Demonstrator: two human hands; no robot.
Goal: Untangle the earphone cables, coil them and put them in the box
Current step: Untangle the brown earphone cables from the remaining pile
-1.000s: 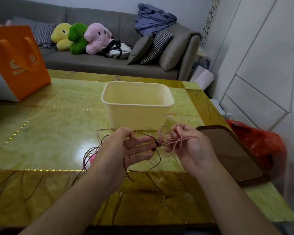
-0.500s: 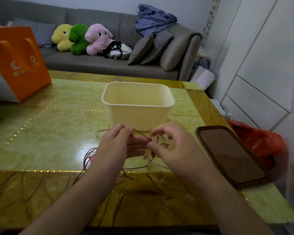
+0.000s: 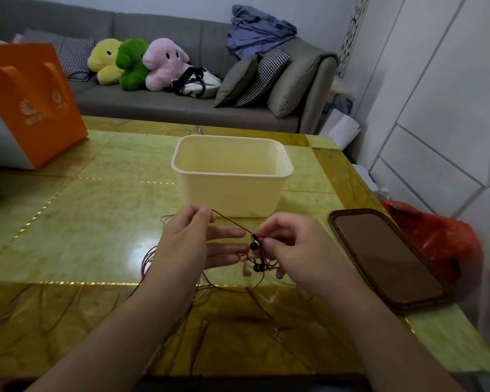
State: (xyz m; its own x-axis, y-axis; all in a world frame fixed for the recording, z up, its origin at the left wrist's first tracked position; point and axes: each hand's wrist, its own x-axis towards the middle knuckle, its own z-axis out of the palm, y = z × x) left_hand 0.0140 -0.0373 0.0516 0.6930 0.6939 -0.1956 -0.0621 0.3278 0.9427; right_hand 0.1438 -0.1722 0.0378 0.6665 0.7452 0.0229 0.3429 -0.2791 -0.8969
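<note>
A cream plastic box (image 3: 232, 176) stands open on the green marble table (image 3: 96, 222), just beyond my hands. My left hand (image 3: 181, 244) pinches a thin dark red earphone cable (image 3: 229, 220) between thumb and forefinger, its other fingers stretched out. My right hand (image 3: 297, 247) pinches the cable beside two black and red earbuds (image 3: 256, 256) that hang between the hands. Loose loops of cable (image 3: 147, 258) trail over the table under my left wrist. A pinkish cable lies partly hidden beneath my hands.
A brown-rimmed lid (image 3: 385, 258) lies flat at the table's right edge, with a red plastic bag (image 3: 441, 239) past it. An orange paper bag (image 3: 34, 103) stands at the far left. A grey sofa (image 3: 181, 103) with plush toys runs behind the table.
My right hand let the pinkish bundle drop from its raised grip, came down beside the left hand and now pinches the dark cable at the earbuds. The left hand's pinch stayed near the box.
</note>
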